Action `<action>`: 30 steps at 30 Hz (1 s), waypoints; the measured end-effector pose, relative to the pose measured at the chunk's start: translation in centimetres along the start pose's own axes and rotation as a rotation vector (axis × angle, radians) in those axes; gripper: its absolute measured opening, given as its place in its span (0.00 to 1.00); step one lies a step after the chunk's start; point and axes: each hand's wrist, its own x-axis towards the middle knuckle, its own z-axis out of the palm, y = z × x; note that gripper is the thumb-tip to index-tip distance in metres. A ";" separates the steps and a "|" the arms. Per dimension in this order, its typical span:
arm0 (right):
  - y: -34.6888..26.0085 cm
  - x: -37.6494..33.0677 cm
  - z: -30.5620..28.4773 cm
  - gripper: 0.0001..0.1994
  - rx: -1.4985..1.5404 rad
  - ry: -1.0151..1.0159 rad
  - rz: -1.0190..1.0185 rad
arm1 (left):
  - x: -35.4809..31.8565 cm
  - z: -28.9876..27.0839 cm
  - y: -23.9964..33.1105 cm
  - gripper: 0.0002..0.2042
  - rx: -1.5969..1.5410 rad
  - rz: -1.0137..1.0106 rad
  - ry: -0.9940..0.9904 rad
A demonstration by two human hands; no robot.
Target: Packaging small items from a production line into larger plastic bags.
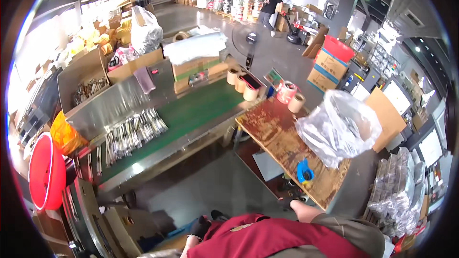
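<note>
My left hand [200,228], apparently in a black glove, hangs low beside my red apron [267,236]; its fingers cannot be made out. At the near edge of the worn wooden table [267,126], my right hand [287,202] is mostly hidden, close to dark objects on the shelf below. A blue tape dispenser [304,172] sits on that tabletop, near a large clear plastic bag [330,131]. To the left, a row of slender metallic pieces [135,134] lies on the green conveyor belt [191,114], away from both hands.
Rolls of tape [287,92] stand at the table's far corner, and more rolls [234,75] at the belt's end. A red basin [47,172] and an open carton [83,79] are left. Wrapped stacks [394,191] stand right. Another person [271,7] is far off.
</note>
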 end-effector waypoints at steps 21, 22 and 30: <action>-61.6 36.9 -12.5 0.25 0.053 0.167 -0.604 | 13.1 -25.9 -24.7 0.24 0.158 -0.522 0.429; -63.3 42.0 -14.5 0.35 0.476 -0.309 -0.203 | 14.1 -27.1 -24.9 0.22 0.124 -0.534 0.493; -86.8 39.3 -6.1 0.43 0.131 0.238 -0.372 | 23.4 -52.6 -25.5 0.32 -0.100 -0.472 0.793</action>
